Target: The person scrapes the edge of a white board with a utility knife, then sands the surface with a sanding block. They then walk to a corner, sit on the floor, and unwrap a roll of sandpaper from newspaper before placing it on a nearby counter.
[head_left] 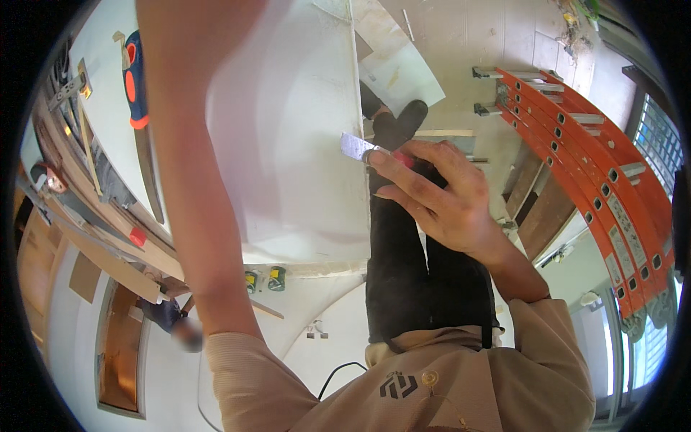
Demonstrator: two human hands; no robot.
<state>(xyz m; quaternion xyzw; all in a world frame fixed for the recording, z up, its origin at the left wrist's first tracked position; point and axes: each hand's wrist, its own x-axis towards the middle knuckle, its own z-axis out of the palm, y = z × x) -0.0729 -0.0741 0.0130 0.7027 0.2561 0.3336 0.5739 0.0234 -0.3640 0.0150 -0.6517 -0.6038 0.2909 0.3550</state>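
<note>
Gripping a small knife (367, 150) in your right hand (439, 198), you have the fingers curled around its red handle, and its short metal blade pokes out to the left, its tip just reaching the right edge of the one white board (288, 144) that fills the middle of the view. Your left forearm (187, 180) runs up across the left side of that board and leaves the frame at the top, so you cannot tell whether the left hand is spread or closed, or what it touches. Count one knife, one white board, one handsaw (140, 122) with a blue and orange handle lying on a second white surface to the far left, well apart from your hands, and one orange ladder (590, 158) lying on the floor to the right. Two small green and yellow items (263, 279) sit just below the board's lower edge. The knife lies above and left of your right palm, at the fingertips, and the board's edge runs straight up and down just beside it. Your dark trouser legs (417, 281) stand right of that edge, beneath the hand. Between the board and the ladder the pale floor (489, 36) is mostly bare. Another person (176, 320) shows small at the lower left, far from the board.
</note>
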